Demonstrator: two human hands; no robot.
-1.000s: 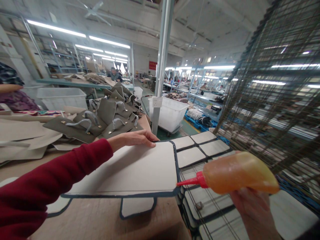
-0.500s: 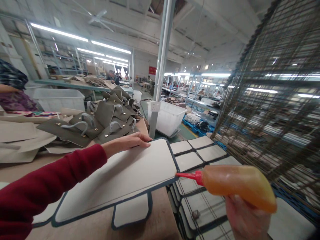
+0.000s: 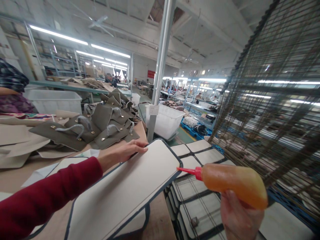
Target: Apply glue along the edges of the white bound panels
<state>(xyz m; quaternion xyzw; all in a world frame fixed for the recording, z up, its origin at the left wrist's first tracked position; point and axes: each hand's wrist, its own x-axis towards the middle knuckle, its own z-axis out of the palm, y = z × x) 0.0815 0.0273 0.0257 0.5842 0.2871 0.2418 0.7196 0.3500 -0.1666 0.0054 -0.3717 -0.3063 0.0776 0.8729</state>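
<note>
My left hand [image 3: 130,150], in a red sleeve, grips the far edge of a large white panel with a dark border [image 3: 130,190], which is tilted up off the brown table [image 3: 160,223]. My right hand [image 3: 237,216] is closed around an orange squeeze bottle [image 3: 235,185]. Its red nozzle points left, right at the panel's right-hand corner edge. Another bordered white piece [image 3: 62,165] lies flat under my left forearm.
A heap of olive-grey bag flaps with handles [image 3: 100,123] lies at the table's far side, with beige sheets [image 3: 17,140] on the left. Wire racks [image 3: 270,100] rise on the right above trays of white panels [image 3: 200,150]. A white bin [image 3: 166,121] and a pillar [image 3: 160,66] stand beyond.
The left hand has lifted and turned the white panel, so its right corner swung up and toward me. The bottle stayed at that edge, dropping a little.
</note>
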